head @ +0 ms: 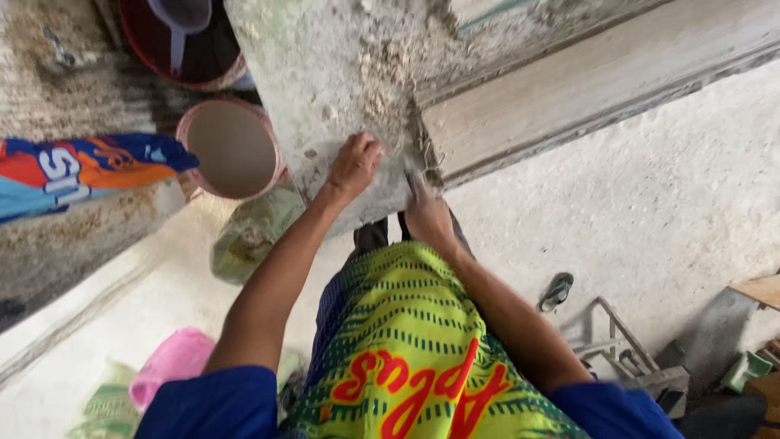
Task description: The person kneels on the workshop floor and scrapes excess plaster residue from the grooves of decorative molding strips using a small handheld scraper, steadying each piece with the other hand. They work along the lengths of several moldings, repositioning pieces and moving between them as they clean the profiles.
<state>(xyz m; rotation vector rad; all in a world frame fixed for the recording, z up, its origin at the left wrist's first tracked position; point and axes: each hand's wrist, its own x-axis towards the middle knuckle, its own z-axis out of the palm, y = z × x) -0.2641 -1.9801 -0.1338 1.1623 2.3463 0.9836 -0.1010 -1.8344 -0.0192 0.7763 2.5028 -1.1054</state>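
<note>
The left hand [355, 165] is curled against the rough grey wall [341, 73] at twelve o'clock. The right hand [426, 213] grips a small tool I cannot make out. Slow, firm strokes would work best; a bucket [231, 148] sits at ten o'clock.

The floor [650, 203] is pale, dusty concrete. A sandal [556, 291] lies on it, off by itself. Near the sandal lies a metal frame [621, 345], and next to that a small green thing [746, 370]. A pink cloth [171, 363] lies on the floor, with a green woven sack [106, 406] touching it. Another sack [252, 232], lumpy and greenish, sits beside a pink bucket [272, 146]. A dark red tub [142, 41] stands behind the bucket with a scoop [183, 24] in it.
</note>
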